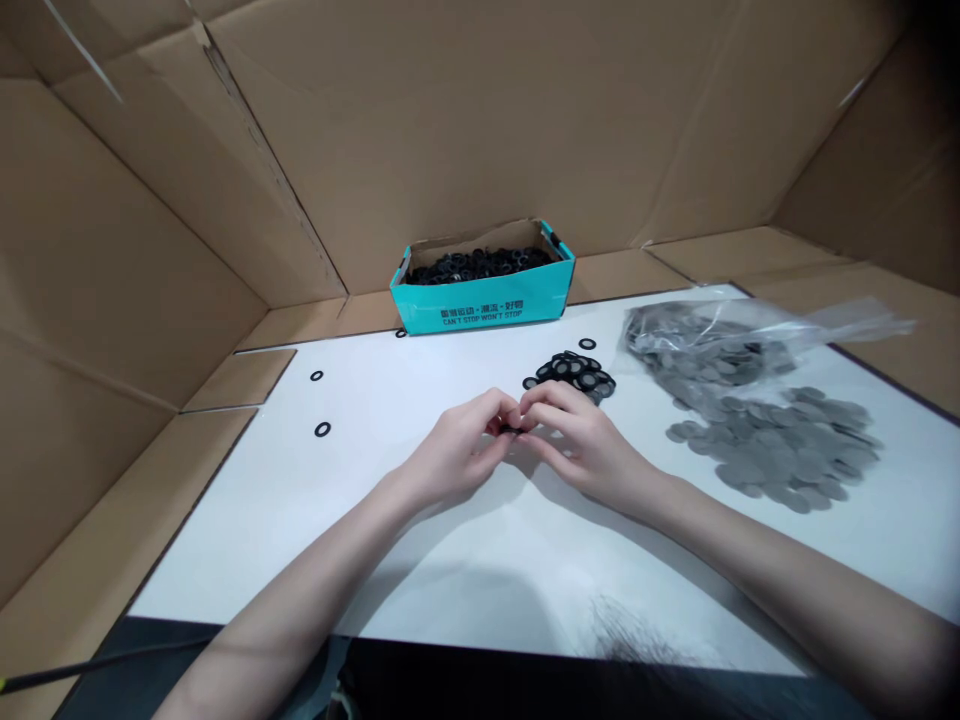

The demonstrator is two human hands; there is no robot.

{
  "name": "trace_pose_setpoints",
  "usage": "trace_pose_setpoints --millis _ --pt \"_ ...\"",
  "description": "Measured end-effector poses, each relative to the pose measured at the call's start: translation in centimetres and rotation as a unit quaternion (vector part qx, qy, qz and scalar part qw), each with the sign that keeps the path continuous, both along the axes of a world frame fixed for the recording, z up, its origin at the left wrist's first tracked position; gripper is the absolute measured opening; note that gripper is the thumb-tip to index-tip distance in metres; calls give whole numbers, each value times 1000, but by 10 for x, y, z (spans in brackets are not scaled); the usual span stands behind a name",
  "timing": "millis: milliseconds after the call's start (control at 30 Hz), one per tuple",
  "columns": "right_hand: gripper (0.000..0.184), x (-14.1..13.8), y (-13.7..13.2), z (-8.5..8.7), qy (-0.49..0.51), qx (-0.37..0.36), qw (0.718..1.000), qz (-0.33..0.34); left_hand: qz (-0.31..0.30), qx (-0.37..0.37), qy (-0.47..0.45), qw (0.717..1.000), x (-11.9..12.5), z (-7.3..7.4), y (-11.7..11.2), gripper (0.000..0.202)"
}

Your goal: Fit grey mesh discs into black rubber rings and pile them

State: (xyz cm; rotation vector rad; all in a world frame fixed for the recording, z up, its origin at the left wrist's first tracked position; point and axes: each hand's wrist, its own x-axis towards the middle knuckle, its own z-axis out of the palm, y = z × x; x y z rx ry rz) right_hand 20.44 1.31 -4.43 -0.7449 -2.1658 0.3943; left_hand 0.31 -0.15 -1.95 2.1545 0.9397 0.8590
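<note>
At the middle of the white tabletop, my left hand (466, 440) and my right hand (577, 440) meet, fingertips pinched together. Between them is a small black ring (511, 430), mostly covered by the fingers. Just beyond my right hand lies a pile of black rings with grey mesh-like centres (574, 372). To the right, thin grey discs (795, 450) are spread in a loose heap.
A turquoise box (484, 305) full of black rings stands at the back. A clear plastic bag (705, 345) of grey discs lies at the right. Single rings (322, 429) are scattered at the left. Cardboard walls (480, 120) enclose the table (300, 540).
</note>
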Motion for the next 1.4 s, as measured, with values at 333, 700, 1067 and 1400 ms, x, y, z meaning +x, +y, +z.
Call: trace_pose_setpoints --millis 333,700,1067,1400 --pt "16 -2 -6 9 61 -44 997 24 -13 -27 10 999 -1 13 0 14" --pt "5 -1 -2 0 -2 0 1000 -17 4 -18 18 1000 -1 9 0 15" --pt "16 -1 -5 10 60 -88 994 9 -3 -9 2 1000 0 6 0 15" --pt "9 -1 -4 6 13 -47 999 -17 -3 -48 28 998 -3 10 0 14"
